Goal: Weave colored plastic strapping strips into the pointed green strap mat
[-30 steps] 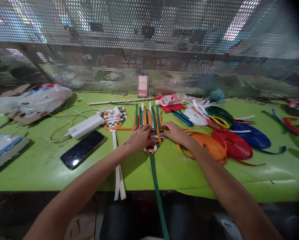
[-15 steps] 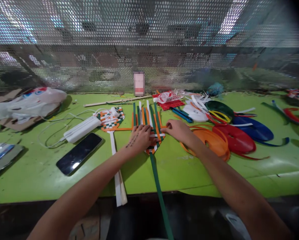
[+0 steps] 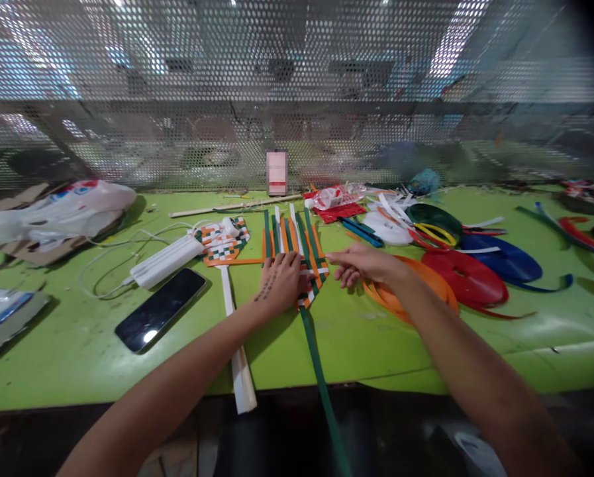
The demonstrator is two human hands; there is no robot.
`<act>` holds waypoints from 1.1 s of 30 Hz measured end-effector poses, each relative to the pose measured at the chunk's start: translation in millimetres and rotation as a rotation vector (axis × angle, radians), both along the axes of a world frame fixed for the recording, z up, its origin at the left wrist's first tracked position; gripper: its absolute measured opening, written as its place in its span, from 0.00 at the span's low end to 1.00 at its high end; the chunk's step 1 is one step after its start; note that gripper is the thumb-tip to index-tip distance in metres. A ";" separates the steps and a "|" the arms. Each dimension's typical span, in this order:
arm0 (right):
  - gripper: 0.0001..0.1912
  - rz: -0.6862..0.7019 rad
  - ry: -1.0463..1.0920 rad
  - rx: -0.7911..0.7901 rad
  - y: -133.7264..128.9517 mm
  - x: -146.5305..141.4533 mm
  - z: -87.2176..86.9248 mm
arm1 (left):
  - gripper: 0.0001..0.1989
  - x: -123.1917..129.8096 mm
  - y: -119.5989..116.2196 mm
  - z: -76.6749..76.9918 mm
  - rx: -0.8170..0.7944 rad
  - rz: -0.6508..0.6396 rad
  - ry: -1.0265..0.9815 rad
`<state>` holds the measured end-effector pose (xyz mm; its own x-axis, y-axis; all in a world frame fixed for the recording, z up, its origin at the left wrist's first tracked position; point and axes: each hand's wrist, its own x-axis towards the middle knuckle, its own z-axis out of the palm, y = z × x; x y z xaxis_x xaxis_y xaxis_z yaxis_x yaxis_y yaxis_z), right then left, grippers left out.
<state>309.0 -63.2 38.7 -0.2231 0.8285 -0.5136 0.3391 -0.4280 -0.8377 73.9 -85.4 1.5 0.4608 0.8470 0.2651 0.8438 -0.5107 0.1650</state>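
Positions are taken from the part-woven piece [image 3: 317,281] on the green surface [image 3: 376,351]. Well to its left lie a black phone [image 3: 161,310] and a white power bank [image 3: 167,260]; nearer it, a checkered woven piece [image 3: 221,250]. The left hand [image 3: 281,279] lies across its left and middle; I cannot tell whether those fingers pinch a strip. Just beside its right edge, the right hand [image 3: 356,265] has loosely curled fingers, apparently holding nothing. Farther right of it lies an orange coil [image 3: 433,285]. In my judgement, a crosswise strip is being woven in; the next move calls for steady left-hand pressure and a right-hand grip on a strip end.
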 end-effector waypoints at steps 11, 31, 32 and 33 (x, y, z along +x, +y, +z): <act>0.22 0.077 -0.013 0.013 2.6 -4.7 -7.7 | 0.23 -0.1 -0.4 0.8 -0.004 0.020 -0.036; 0.45 0.465 -0.177 1.197 -35.4 -47.1 7.1 | 0.27 -5.0 -23.4 64.7 -0.787 -0.142 -1.427; 0.46 0.493 -0.239 1.242 -35.7 -48.0 6.4 | 0.25 -6.2 -23.6 67.2 -0.820 -0.097 -1.486; 0.46 0.518 -0.296 1.278 -35.6 -49.0 5.6 | 0.23 -7.1 -23.1 68.3 -0.833 -0.046 -1.533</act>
<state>260.0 -98.8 44.3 -0.6593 0.6103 0.4392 0.4508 0.7883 -0.4188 66.8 -108.5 69.8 0.2562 0.9665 -0.0153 -0.3257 0.1012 0.9401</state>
